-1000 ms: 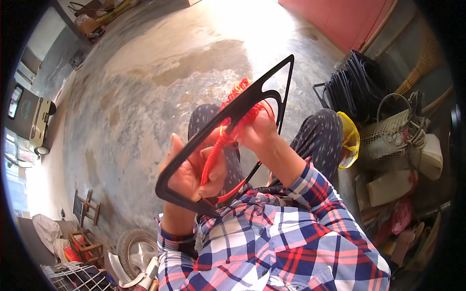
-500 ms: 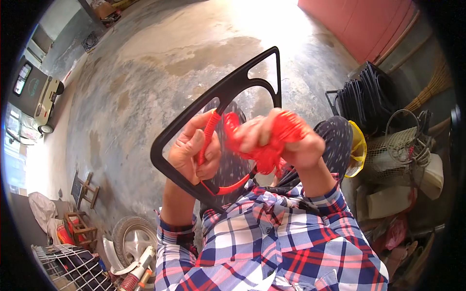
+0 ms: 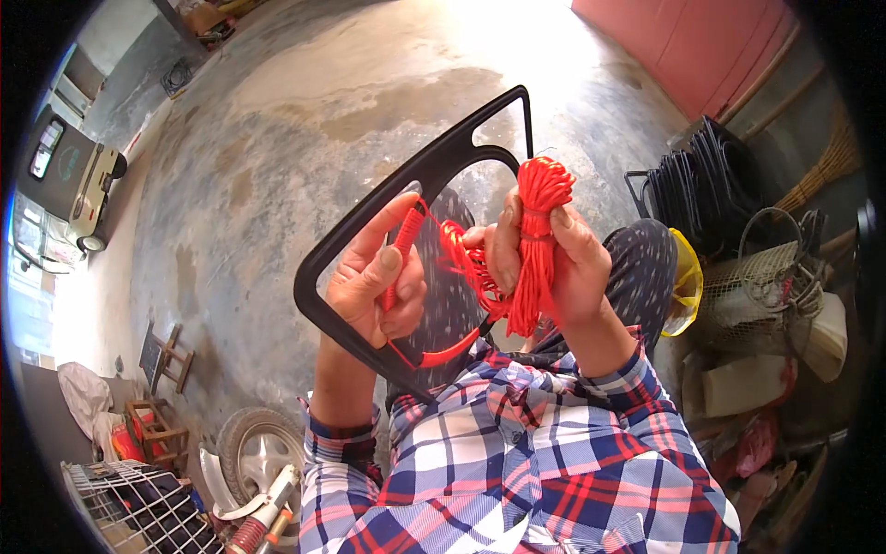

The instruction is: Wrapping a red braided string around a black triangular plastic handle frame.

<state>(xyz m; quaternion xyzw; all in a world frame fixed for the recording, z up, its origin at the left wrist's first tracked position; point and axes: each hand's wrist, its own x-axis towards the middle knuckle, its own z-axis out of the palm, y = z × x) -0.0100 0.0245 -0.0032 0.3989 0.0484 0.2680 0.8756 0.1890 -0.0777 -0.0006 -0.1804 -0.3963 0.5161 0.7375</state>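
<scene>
A black frame (image 3: 392,192) with rounded inner cut-outs is tilted in front of my chest. My left hand (image 3: 358,286) is closed round one of its inner bars, which is wound tightly with red cord (image 3: 407,242); the index finger stretches up along the winding. More red wrapping (image 3: 450,350) covers the curved lower bar. My right hand (image 3: 583,263) grips a hank of red cord (image 3: 535,245), tied round near its top, with looser loops (image 3: 469,263) hanging beside it. A thin strand runs from the winding toward those loops. The strand's path behind my fingers is hidden.
At the right, black folded frames (image 3: 706,180) are stacked near a straw broom (image 3: 820,175), a wire basket (image 3: 738,277) and a yellow bucket (image 3: 685,282). Lower left are a wheel (image 3: 261,452), a white wire crate (image 3: 138,508) and small wooden stools (image 3: 168,358). A vehicle (image 3: 74,180) stands far left.
The right hand, blurred before, has turned the hank upright, and its tied top and loose loops now show. The left hand and frame have shifted only slightly.
</scene>
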